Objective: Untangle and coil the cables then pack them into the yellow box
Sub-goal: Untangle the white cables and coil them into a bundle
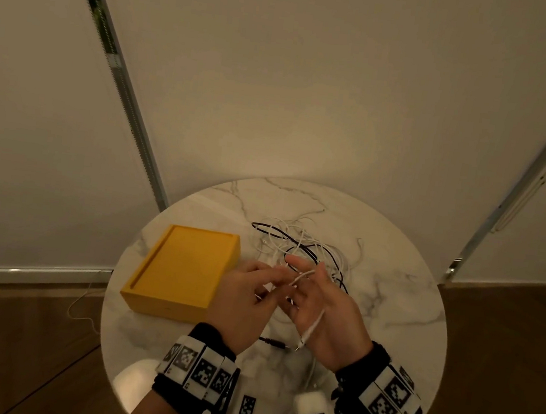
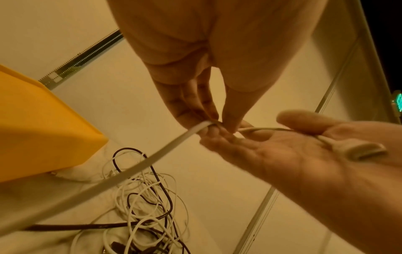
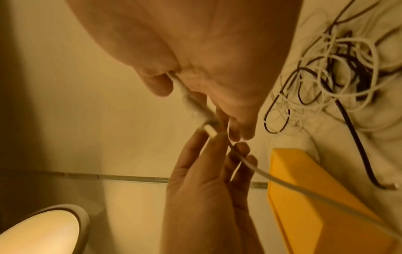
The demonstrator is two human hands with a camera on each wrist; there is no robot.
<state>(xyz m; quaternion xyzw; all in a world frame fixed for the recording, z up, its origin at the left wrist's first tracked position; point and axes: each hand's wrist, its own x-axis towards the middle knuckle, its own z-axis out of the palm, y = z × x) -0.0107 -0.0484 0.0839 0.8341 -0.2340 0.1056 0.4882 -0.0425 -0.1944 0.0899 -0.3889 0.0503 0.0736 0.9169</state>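
a home: round marble side table (image 1: pixel 389 305), wood floor (image 1: pixel 10 347), roller blinds (image 1: pixel 20 110).

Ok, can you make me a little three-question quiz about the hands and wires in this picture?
1. True or false: the yellow box is shut.
2. Which cable do the left hand and right hand work on? A black, B white, C red.
3. Fill in: the tangled pile lies on the marble ____.

Key: 1 true. 2 B, the white cable. 3 table.
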